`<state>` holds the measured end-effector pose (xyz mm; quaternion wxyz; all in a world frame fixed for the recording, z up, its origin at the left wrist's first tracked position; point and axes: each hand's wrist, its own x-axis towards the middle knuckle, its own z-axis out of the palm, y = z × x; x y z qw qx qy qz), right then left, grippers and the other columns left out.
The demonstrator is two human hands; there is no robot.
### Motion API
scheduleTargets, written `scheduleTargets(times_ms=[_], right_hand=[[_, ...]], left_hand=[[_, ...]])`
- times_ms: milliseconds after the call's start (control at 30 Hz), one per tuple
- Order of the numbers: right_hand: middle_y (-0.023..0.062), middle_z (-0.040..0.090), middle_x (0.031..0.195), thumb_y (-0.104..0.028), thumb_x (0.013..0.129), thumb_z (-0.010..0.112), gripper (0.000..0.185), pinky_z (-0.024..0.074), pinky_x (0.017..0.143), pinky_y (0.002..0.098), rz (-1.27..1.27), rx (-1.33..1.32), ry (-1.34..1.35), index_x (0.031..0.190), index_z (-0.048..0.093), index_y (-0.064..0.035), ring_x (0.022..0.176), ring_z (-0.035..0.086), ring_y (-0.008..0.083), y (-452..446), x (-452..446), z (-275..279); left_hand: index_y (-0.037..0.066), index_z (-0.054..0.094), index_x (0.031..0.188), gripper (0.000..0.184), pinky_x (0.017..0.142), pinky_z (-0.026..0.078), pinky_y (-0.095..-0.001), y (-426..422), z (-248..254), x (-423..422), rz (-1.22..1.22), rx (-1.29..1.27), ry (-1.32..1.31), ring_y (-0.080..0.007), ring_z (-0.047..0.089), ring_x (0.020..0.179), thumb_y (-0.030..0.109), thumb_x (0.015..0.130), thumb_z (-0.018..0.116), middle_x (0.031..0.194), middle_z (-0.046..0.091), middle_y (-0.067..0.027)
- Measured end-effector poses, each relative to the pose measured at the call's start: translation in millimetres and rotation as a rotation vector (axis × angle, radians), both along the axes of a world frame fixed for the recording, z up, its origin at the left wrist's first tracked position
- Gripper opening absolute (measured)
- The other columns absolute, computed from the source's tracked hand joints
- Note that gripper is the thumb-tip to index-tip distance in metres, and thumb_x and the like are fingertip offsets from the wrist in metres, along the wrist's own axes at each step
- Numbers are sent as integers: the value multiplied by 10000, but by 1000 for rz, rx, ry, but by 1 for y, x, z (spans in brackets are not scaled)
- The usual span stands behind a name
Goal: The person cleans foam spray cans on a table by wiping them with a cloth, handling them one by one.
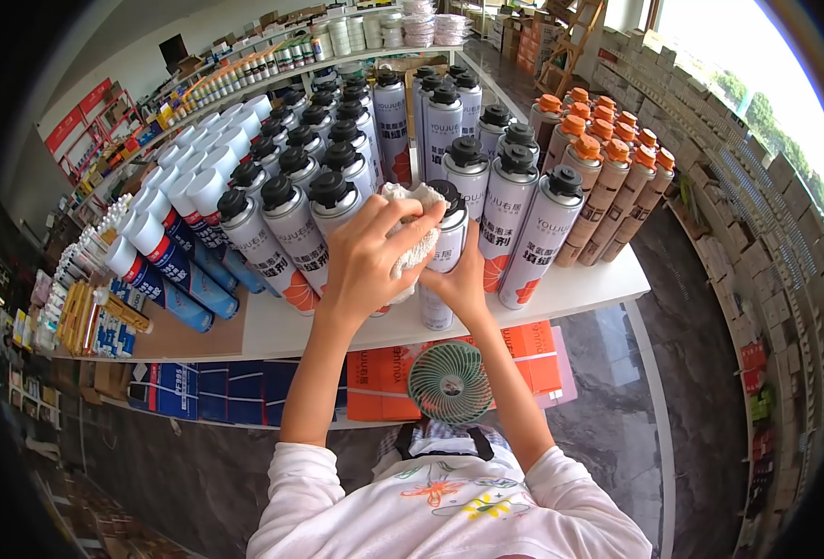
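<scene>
My left hand [367, 256] is closed around a crumpled white cloth [414, 233], which presses against the upper left side of a white spray can [446, 247] with a black cap. My right hand [459, 279] grips the same can from its right side, fingers wrapped behind it. The can stands about upright near the front edge of the white table [384, 334]. Similar black-capped cans [515, 219] stand close by on both sides and behind. The cloth and my fingers hide part of the can's label.
Orange-capped brown cans [584, 177] stand at the right, white-capped blue cans [174, 270] at the left. Below the table edge are orange boxes [379, 377], blue boxes [230, 391] and a round green fan [450, 382]. Stocked shelves [775, 214] line the right side.
</scene>
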<state>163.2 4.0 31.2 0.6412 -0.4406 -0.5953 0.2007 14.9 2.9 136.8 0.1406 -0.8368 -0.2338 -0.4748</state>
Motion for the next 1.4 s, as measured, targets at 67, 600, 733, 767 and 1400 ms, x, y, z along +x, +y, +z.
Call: scheduleTargets(times_ms=[67,600,733,767,1400], right_hand=[[214,664,1168,-203,697,876,893,559,833,418,1,12,-12,1408,359,-47,1020,702,355,4,2,-6],[231,467,1459,-173,755,850,912,486,1045,420,78,33,-337,1497,342,-23,1298,549,331,-36,55,38],[164,514,1417,-126,884,752,487,502,1047,413,74,263,-379,1320,566,-14,1274,563,301,-29,65,96],[155,531,1388,-136,909,728,454,497,1053,412,93,296,-336,1313,565,-11,1256,572,300,-25,63,110],[175,640,787,-104,902,568,195,506,684,374,245,164,-650,820,657,50,697,623,313,34,29,123]], left_hand=[[107,750,1175,451,704,556,-344,-1,-19,-3,-25,-11,6,-188,608,843,113,727,800,1020,637,21],[37,737,1177,415,802,551,-327,-19,-53,-29,-109,-318,-341,-219,670,907,42,765,790,1058,673,-75],[38,746,1154,408,800,556,-319,-26,-55,-28,-90,-301,-384,-218,668,897,40,751,810,1066,667,-78],[38,746,1154,408,800,556,-319,-26,-53,-27,-90,-302,-383,-218,668,897,40,751,810,1066,667,-78],[99,733,1094,492,816,498,-398,-19,-156,13,-100,-117,80,-248,581,949,-5,613,744,1027,652,-11]])
